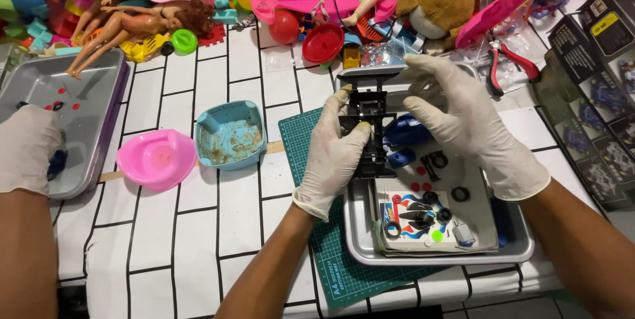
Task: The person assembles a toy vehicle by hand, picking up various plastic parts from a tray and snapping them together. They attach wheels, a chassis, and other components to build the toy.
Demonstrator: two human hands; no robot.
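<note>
My left hand, in a white glove, grips a black toy car chassis from its left side and holds it upright over a metal tray. My right hand, also gloved, closes its fingertips on the chassis's far top end. Just right of the chassis, inside the tray, lies a blue car body shell. The tray also holds a printed sheet with several small black rings, wheels, red dots and a small motor.
The tray sits on a green cutting mat. A pink bowl and a blue bowl stand to the left. Another person's gloved hand rests in a second metal tray. Dolls, toys, red pliers and boxes crowd the back and right.
</note>
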